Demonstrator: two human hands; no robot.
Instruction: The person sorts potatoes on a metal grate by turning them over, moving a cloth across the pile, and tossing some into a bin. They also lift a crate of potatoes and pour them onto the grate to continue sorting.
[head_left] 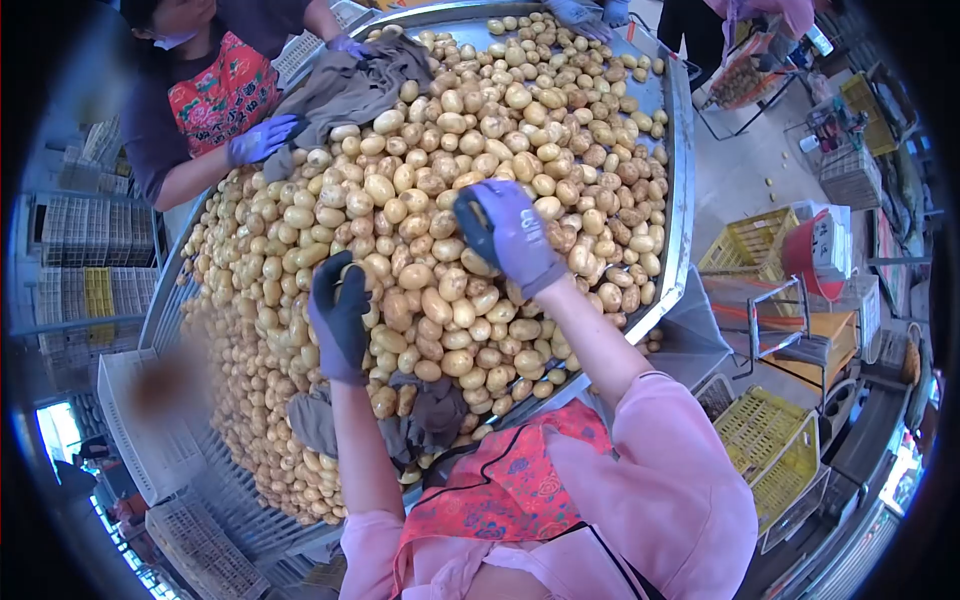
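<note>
A large heap of potatoes [415, 275] lies on a metal sorting table [682, 190]. My left hand [340, 325], in a purple glove with a dark palm, is over the left-middle part of the heap. Its thumb and fingers are closed around a potato, which shows partly between them. Further right and higher on the heap, my right hand [510, 235] wears the same kind of glove. Its fingers are curled, and a sliver of a potato shows between thumb and fingers; the rest is hidden. Dark cloths [425, 415] lie at the table's near edge, by my apron.
At the upper left a co-worker [215, 90] in purple gloves stands beside a grey cloth [350, 90] on the heap. Other gloved hands [585, 15] are at the far edge. Yellow crates [770, 445] stand on the right, and a white crate [150, 425] on the left.
</note>
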